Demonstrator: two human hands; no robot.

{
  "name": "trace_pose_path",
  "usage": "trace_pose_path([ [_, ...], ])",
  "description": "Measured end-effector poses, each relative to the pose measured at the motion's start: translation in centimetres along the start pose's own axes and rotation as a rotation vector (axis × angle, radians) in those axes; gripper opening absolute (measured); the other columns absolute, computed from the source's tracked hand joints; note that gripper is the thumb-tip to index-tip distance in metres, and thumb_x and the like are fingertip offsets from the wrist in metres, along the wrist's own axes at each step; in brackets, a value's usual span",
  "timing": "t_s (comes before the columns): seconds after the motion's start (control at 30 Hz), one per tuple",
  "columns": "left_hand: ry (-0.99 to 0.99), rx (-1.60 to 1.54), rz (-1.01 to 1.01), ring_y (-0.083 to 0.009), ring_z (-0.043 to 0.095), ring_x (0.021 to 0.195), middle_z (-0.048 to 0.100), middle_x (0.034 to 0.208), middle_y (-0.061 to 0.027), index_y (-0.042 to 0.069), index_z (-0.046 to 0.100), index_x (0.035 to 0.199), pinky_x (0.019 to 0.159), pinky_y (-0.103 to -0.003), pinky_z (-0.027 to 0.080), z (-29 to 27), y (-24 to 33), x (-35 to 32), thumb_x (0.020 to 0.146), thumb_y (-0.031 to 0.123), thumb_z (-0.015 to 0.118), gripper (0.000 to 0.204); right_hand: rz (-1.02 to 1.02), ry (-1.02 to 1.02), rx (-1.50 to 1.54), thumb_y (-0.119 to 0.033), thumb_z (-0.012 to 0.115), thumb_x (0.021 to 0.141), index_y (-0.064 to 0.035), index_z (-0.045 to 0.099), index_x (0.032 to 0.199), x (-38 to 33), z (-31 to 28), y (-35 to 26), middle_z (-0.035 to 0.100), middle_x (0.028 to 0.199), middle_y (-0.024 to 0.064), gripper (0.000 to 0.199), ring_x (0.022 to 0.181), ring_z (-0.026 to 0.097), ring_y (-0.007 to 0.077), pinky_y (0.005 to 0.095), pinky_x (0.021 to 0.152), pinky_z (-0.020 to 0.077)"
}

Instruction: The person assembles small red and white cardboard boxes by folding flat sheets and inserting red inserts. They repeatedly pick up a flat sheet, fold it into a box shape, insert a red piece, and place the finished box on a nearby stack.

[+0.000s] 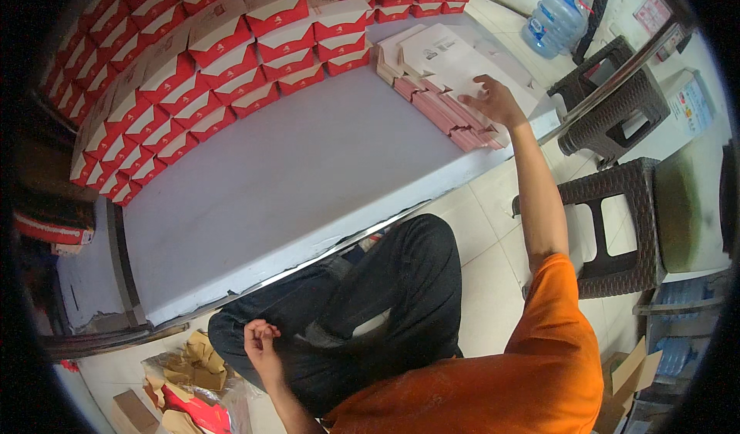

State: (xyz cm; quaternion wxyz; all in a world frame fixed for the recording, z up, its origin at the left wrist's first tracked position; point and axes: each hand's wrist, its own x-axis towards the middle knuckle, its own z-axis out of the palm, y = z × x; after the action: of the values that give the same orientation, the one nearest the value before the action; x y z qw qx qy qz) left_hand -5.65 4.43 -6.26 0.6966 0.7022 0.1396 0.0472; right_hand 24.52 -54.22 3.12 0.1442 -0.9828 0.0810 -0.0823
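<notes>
Flat unfolded white-and-red cardboard box blanks (pixel 447 79) are stacked in an overlapping row at the two o'clock corner of the pale grey tabletop (pixel 293 179). The right hand (pixel 493 101) is stretched out over this stack, palm down, with its fingers spread and laid on the top white sheet; nothing is clasped, though whether a sheet edge is pinched underneath cannot be told. The left hand (pixel 260 340) is held low at seven o'clock, beside the knee in dark trousers (pixel 385 295), with its fingers curled loosely inward and nothing seen in them. Folded red-and-white cardboard boxes (pixel 193 56) are piled in tiered rows from nine o'clock round to twelve o'clock along the far side of the tabletop. Brown woven plastic stools (pixel 617 226) are seen on the tiled floor at three o'clock, and a blue water bottle (pixel 556 21) is standing at one o'clock. Scraps of brown cardboard (pixel 185 372) are heaped at seven o'clock below the left hand.
</notes>
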Motion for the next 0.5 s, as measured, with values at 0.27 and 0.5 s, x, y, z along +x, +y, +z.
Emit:
trace_pose_path([
  [0.27,-0.009,0.071,0.018,-0.0105,0.053,0.075,0.055,0.079,-0.0015,0.002,0.054,0.102,0.073,-0.024,0.045,0.5,0.1,0.0,0.095,0.017,0.060,0.017,-0.103,-0.136,-0.147,-0.049,0.074,0.071,-0.0028,0.070,0.098,-0.2,-0.6,-1.4,0.069,0.085,0.0198,0.054,0.082,0.067,0.0368,0.0422,0.078,0.0532],
  [0.5,-0.009,0.018,0.021,-0.0098,0.054,0.075,0.057,0.081,-0.0013,0.002,0.054,0.102,0.073,-0.024,0.046,0.6,0.0,-0.2,0.096,0.015,0.059,0.015,-0.245,-0.124,-0.314,-0.039,0.061,0.082,-0.0025,0.070,0.088,-0.6,0.2,-2.5,0.069,0.086,0.0208,0.038,0.082,0.068,0.0384,0.0443,0.078,0.0540],
])
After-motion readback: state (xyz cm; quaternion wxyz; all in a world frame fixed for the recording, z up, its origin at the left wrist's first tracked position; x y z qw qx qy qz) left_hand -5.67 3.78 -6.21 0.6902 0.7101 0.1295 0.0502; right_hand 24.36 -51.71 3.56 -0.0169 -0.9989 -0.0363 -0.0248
